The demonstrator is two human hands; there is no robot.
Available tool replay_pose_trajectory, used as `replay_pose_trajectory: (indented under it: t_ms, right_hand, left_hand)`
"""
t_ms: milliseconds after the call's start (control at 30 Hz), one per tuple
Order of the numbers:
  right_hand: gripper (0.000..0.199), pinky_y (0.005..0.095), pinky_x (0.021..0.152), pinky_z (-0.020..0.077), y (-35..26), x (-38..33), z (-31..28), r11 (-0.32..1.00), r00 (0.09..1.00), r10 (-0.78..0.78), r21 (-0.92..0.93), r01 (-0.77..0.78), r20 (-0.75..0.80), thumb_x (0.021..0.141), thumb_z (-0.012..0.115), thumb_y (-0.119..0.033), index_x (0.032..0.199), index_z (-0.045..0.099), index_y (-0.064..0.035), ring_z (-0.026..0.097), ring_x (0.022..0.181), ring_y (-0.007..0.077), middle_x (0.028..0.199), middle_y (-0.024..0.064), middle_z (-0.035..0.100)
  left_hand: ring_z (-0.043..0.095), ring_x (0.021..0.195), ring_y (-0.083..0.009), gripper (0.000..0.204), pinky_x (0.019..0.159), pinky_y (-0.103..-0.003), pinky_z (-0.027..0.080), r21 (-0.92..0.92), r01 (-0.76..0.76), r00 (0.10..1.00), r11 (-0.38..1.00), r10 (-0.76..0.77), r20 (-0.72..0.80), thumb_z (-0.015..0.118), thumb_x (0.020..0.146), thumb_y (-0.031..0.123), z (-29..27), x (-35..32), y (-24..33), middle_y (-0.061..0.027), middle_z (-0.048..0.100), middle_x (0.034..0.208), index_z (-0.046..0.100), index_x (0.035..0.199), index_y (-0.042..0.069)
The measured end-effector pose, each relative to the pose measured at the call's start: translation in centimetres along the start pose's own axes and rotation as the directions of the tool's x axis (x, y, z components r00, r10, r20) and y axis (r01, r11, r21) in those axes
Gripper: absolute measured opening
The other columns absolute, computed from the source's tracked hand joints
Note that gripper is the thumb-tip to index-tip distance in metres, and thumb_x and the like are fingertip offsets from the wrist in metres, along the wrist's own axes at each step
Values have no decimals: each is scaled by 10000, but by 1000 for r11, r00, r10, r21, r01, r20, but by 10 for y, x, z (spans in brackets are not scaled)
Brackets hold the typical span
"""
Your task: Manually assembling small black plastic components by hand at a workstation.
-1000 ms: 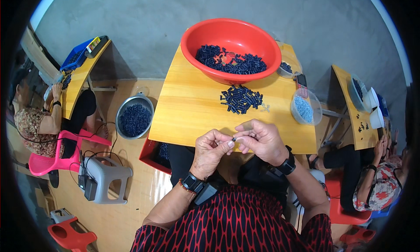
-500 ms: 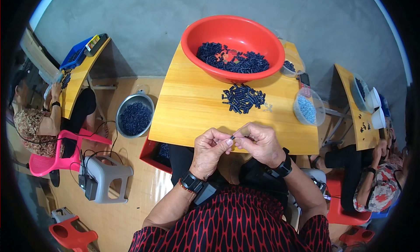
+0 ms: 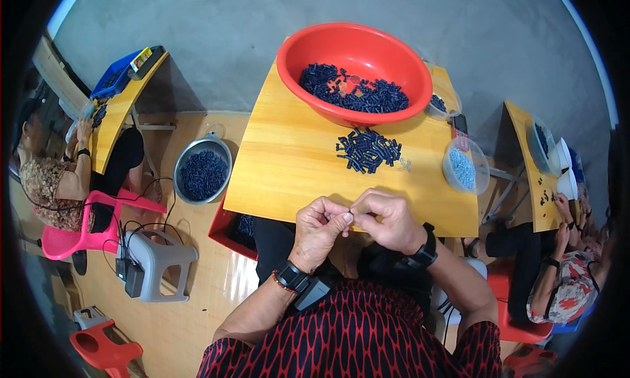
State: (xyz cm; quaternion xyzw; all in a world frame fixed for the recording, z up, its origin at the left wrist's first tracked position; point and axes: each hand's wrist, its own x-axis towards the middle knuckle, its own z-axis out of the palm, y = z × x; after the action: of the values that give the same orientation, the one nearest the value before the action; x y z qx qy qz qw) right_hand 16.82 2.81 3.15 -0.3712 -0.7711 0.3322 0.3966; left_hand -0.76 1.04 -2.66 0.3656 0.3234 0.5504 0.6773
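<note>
At the near edge of the yellow wooden table (image 3: pixel 275 181), my left hand (image 3: pixel 318 230) and my right hand (image 3: pixel 388 222) meet fingertip to fingertip. Both are closed in a pinch, and the fingers cover whatever is between them. Just beyond lies a loose pile of short dark tube-shaped pieces (image 3: pixel 369 151). A few tiny pale bits (image 3: pixel 405 164) lie at the pile's right. Behind it stands a large red basin (image 3: pixel 354 43) holding many similar dark pieces. To the right sits a see-through tub of small light-blue pieces (image 3: pixel 462 169).
A smaller see-through tub (image 3: pixel 446 107) and a red-and-black phone-like device (image 3: pixel 461 125) sit at the table's right. On the floor at left are a metal bowl of dark pieces (image 3: pixel 203 174), a red box (image 3: pixel 226 230) and a grey stool (image 3: pixel 161 263). People work at side tables left and right.
The dark piece that showed between my fingertips is now hidden. My right hand has curled more tightly. The person at right has reached a hand onto the side table.
</note>
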Motion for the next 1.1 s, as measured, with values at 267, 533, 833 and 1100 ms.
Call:
replay_pose_trajectory:
  t_ms: [267, 533, 833, 1100]
  right_hand:
    - [125, 426, 677, 510, 50, 64, -15, 944, 994, 61, -319, -87, -89, 847, 695, -125, 847, 680, -1, 640, 757, 378, 813, 166, 630]
    - [108, 480, 679, 529, 63, 89, 3, 726, 994, 56, -687, 27, 99, 809, 697, -147, 816, 676, -41, 656, 764, 373, 867, 157, 625]
    - [89, 451, 689, 515, 22, 79, 1, 890, 999, -23, -454, 31, 23, 864, 653, -101, 896, 627, -22, 649, 808, 349, 880, 159, 624]
    - [78, 249, 710, 559, -3, 9, -4, 879, 931, 363, 318, -355, 37, 946, 633, -16, 1002, 630, 38, 681, 789, 114, 884, 67, 672]
  left_hand:
    - [593, 711, -103, 124, 666, -256, 532, 20, -21, 987, 1000, 24, -159, 665, 937, 25, 2, 7, 13, -45, 635, 861, 613, 1044, -10]
    - [580, 706, -97, 124, 685, -239, 514, 14, -41, 985, 999, 43, -165, 644, 948, 18, -5, 11, 11, -36, 623, 842, 609, 1063, -12]
    - [581, 700, -90, 110, 684, -238, 520, 37, 18, 987, 999, -12, -160, 657, 946, 36, -8, 10, 13, -20, 625, 846, 616, 1041, -5]
    - [587, 707, -84, 109, 651, -238, 522, 36, 42, 998, 998, -40, -50, 668, 949, 69, -6, 7, 13, -26, 640, 861, 626, 1020, -2]
